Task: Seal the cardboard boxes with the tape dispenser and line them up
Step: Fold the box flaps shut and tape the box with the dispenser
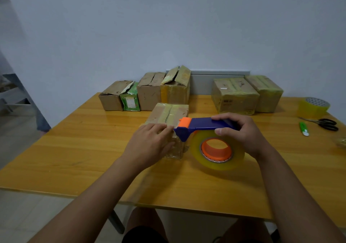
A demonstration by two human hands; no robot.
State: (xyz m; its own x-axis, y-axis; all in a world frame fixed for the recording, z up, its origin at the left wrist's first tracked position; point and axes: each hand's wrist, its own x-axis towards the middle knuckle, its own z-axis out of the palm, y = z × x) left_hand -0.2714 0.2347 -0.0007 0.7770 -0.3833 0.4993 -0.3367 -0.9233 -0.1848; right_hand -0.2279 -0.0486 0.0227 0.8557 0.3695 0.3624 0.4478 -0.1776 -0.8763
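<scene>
On the wooden table (78, 149), left hand (149, 145) presses flat-fingered on the small box (168, 115); at its three o'clock, right hand (241, 134) grips the tape dispenser (202, 126).

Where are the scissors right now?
In the head view, the scissors lie at the table's far right edge, just beyond the green cutter and nearer than the spare tape roll.
</scene>
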